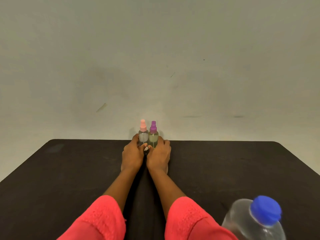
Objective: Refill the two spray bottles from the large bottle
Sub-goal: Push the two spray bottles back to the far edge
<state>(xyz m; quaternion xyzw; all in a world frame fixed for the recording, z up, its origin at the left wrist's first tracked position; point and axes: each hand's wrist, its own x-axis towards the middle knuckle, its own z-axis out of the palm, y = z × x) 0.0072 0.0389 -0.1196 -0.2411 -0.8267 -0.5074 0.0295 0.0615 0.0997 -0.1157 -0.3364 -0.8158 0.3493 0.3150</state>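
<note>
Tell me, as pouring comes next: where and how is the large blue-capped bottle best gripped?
Probably round the clear body of the large bottle, just under its shoulder, from the right with the right hand, now gripping the purple-capped spray bottle. It stands upright at the near right of the table; the wide body gives more hold than the small blue cap.

Looks like a staged test setup — black table [69, 170] pushed against a plain, scuffed wall [155, 49]. Room type unclear.

Pink cap [143, 125], purple cap [153, 126], blue cap [266, 211], apparently black table [69, 170].
</note>
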